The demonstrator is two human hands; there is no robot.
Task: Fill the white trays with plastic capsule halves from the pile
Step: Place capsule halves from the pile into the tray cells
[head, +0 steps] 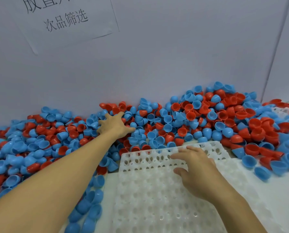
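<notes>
Head view: left hand (114,125) stretched far out, palm down on the pile (174,118) of red and blue halves banked against the back wall (157,56); fingers (119,114) spread apart and pressed among the halves, nothing visibly clasped yet. Right hand (195,167) flat on the upper tray (140,158), fingers loosely apart and resting on its holed surface, thumb tucked toward the near side. Tray stacked on more white trays (148,207) on the desk (281,190), far edge touching the foot of the pile; every pocket in sight empty.

Probably the rake-in step, barely begun. Best done by curling the left fingers to drag a shallow layer toward the tray rather than digging deep, since a steep bank like this can slide. Worth keeping the right hand pressing down so the light tray neither shifts nor lifts as halves arrive. Loose blue halves (88,207) beside the left forearm likely to roll off if nudged.
</notes>
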